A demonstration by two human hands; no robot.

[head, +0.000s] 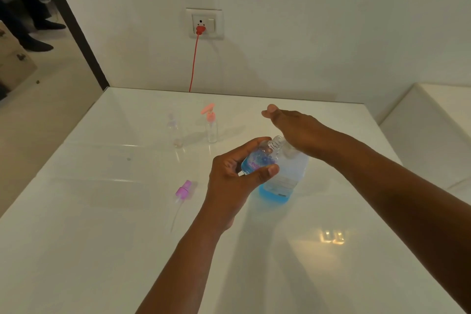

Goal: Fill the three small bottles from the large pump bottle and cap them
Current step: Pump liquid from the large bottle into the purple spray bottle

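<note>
Head view: the left hand (237, 173) is the grip here, its fingers and thumb curled round a small clear bottle (260, 158), tilted with its threaded open neck toward the pump. The right hand (293, 130) lies flat, fingers straight, pressing down on the large pump bottle (283, 181), whose pump head is hidden under the palm. If the neck drifts off the spout, blue liquid would likely spill onto the glossy white tabletop (102, 237); a hard press could also tip the tall bottle. Left and near lies a purple spray cap (184, 190) with its thin dip tube. Farther off stand a pink-capped bottle (211, 125) and a clear bottle (174, 130), both smooth, cylindrical, seemingly empty.
</note>
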